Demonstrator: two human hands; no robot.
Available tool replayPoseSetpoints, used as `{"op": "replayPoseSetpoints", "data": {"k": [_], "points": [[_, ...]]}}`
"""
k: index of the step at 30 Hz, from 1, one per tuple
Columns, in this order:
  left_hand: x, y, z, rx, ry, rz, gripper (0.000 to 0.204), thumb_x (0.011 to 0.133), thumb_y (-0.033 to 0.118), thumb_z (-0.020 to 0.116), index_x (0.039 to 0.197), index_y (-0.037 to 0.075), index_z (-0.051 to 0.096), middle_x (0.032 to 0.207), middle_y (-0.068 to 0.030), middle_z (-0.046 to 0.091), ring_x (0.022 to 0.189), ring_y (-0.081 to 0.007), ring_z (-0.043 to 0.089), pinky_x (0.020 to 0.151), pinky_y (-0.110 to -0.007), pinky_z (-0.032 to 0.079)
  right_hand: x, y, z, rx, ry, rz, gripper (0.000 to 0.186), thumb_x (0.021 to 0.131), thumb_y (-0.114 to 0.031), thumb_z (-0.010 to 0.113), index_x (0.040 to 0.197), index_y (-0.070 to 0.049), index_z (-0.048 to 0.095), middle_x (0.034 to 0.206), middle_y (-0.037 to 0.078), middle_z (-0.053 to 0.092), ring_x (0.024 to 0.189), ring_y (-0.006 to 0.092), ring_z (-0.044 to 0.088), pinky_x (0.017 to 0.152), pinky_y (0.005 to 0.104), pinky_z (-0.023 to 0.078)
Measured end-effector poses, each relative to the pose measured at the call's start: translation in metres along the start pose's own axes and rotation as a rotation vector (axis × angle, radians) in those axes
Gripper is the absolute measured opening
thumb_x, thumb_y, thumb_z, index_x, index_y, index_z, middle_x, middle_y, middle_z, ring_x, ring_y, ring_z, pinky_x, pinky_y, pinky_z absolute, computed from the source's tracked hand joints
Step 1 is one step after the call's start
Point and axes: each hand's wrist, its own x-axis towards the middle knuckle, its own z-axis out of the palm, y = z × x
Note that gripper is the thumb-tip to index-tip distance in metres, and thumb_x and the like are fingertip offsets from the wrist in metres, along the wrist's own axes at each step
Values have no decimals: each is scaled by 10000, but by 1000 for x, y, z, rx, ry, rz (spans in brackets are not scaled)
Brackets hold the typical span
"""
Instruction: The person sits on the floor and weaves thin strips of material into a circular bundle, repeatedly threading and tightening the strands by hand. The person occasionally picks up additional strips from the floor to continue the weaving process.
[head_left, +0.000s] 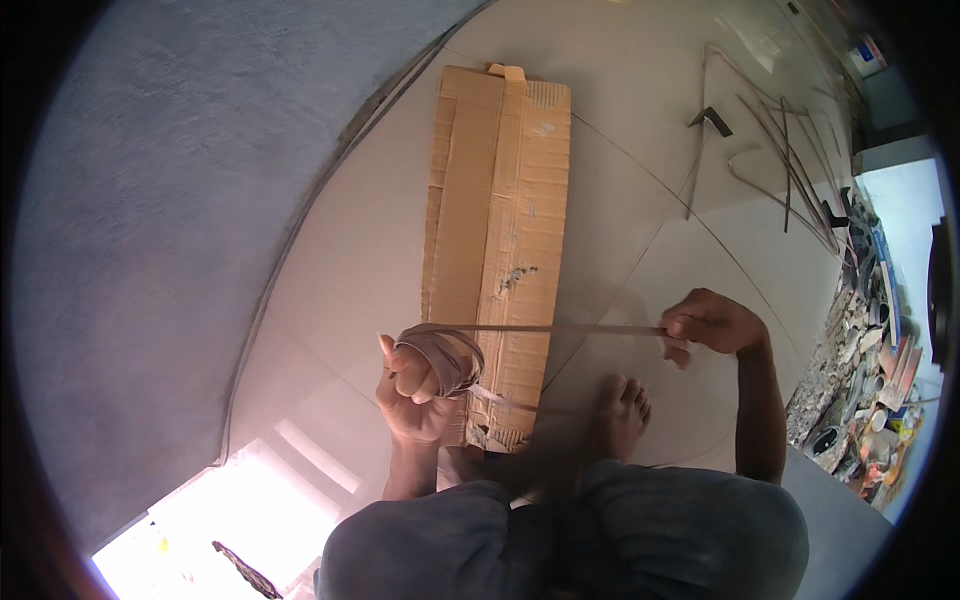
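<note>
A: Start at the left. What does your left hand (415, 385) grasp?

B: Your left hand is clenched, with the brown strap (590, 329) looped around it as a coil.

A: Which way does the strap lie from that grip?

B: To the right. Its upper stretch runs straight and nearly level, passing above the cardboard (535, 200). The cardboard lies lengthwise away from you on the floor (640, 170), so the two long axes cross almost at right angles. A lower, blurred stretch slants toward your bare foot (622, 410).

A: And your right hand (715, 320)?

B: It is closed on the strap's upper stretch, beyond the cardboard. Your left hand is nearer the cardboard; your right is well apart from the coil. Exact finger placement there cannot be told.
</note>
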Motion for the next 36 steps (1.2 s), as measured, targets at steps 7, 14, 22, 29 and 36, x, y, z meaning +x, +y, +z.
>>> {"op": "replayPoseSetpoints", "data": {"k": [7, 14, 22, 29, 36], "points": [[-2, 29, 6, -172, -3, 157, 382, 1108, 378, 318, 789, 204, 434, 579, 99, 299, 520, -80, 346, 781, -315, 411, -21, 35, -27, -137, -115, 188, 286, 1044, -236, 511, 976, -7, 668, 814, 61, 690, 863, 187, 664, 820, 345, 494], [-1, 17, 6, 211, 164, 111, 317, 1103, 290, 362, 891, 137, 541, 596, 74, 307, 515, -67, 325, 570, -206, 320, -22, 60, 9, -1565, 725, 216, 498, 905, -101, 612, 1392, -72, 512, 1359, 135, 537, 1297, 319, 485, 1138, 497, 294], [12, -11, 30, 451, 266, -113, 389, 1101, 359, 354, 843, 116, 514, 571, 80, 303, 498, -68, 268, 544, -217, 280, 53, -19, 69, -1085, 1288, -396, 564, 881, -134, 694, 1401, -56, 489, 1472, 239, 405, 1389, 450, 321, 1123, 563, 268], [5, -21, 36, 722, 239, -337, 408, 1087, 370, 398, 844, 68, 528, 570, 66, 317, 508, -82, 273, 563, -248, 276, 111, -70, 53, -1446, 901, -865, 484, 876, -234, 712, 1334, -182, 568, 1428, 47, 528, 1354, 241, 410, 1093, 494, 344], [-13, 11, 33, 248, 79, -15, 260, 1073, 246, 422, 870, 111, 513, 607, 55, 352, 516, -93, 329, 570, -235, 318, 126, -22, 34, -780, 588, -715, 472, 855, -43, 695, 1296, -67, 526, 908, 93, 666, 698, 214, 678, 612, 356, 552]]}}
